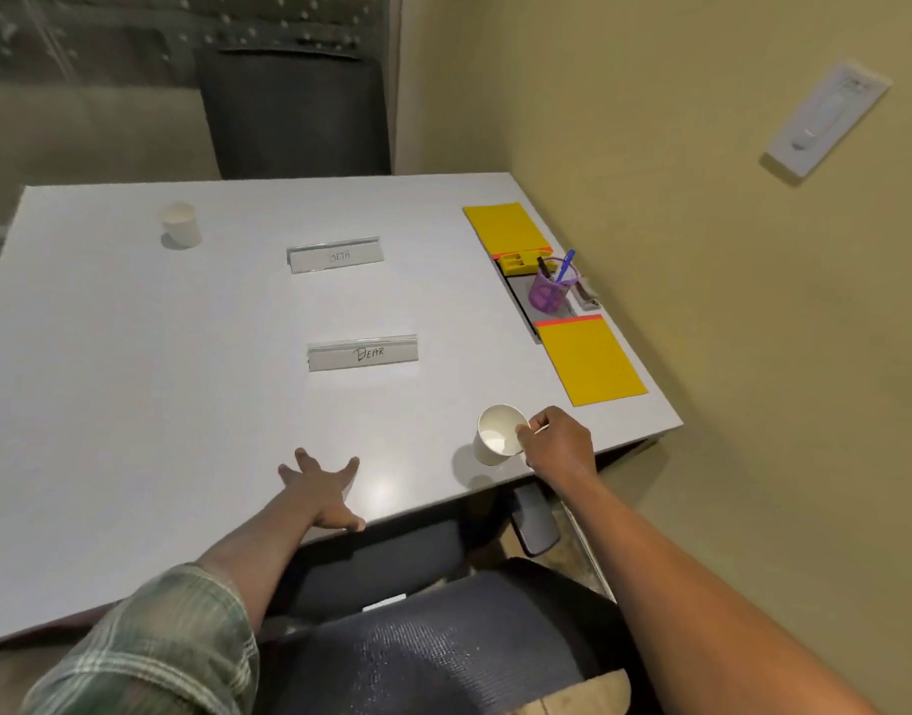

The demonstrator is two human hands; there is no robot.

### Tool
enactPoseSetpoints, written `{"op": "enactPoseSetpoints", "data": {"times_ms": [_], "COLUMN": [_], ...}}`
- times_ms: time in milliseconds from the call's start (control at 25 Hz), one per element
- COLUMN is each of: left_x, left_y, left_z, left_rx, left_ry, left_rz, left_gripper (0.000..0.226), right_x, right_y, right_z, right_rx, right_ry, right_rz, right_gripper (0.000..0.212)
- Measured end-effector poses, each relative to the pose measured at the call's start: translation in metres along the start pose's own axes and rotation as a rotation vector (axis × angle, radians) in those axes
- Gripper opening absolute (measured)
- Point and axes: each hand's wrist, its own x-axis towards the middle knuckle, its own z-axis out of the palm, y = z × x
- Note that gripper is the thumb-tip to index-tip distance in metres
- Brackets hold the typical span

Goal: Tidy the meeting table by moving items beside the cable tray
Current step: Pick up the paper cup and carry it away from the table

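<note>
Plainly, the risks run from the biggest thing down to the smallest:

1. Counter [134, 353]: the left hand [322, 490] lies flat on it near the front edge, fingers spread and holding nothing. If the person leans on that hand while reaching right, the body may shift and pull the other arm off line.
2. Cable tray [528, 296]: it sits by the right edge between two yellow pads [590, 361], with a purple pen pot [550, 291] standing in it. A careless sweep towards it could knock the pot over and scatter the pens.
3. Name cards [363, 352]: two stand mid-counter, well apart from the tray; an arm crossing low could topple them.
4. Near cup [497, 436]: it is tilted, close to the front right corner, the right hand [559, 441] closed on its rim. Pinched that way, thin paper may buckle or slip, and the cup could drop off the edge. I cannot tell whether any liquid is left inside.
5. Far cup [181, 224]: upright at the far left, a long reach away.
</note>
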Motion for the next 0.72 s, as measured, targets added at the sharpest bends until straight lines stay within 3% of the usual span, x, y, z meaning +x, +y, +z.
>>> {"op": "enactPoseSetpoints", "data": {"times_ms": [360, 720], "left_x": [0.008, 0.013], "left_y": [0.063, 0.067], "left_z": [0.014, 0.020], "left_rx": [-0.341, -0.308], "left_ry": [0.003, 0.015], "left_rz": [-0.136, -0.211], "left_gripper": [0.123, 0.111], "right_x": [0.106, 0.186], "right_y": [0.014, 0.026], "right_z": [0.019, 0.025], "right_rx": [-0.069, -0.141], "right_ry": [-0.108, -0.217], "right_rz": [-0.073, -0.157], "right_gripper": [0.021, 0.023]}}
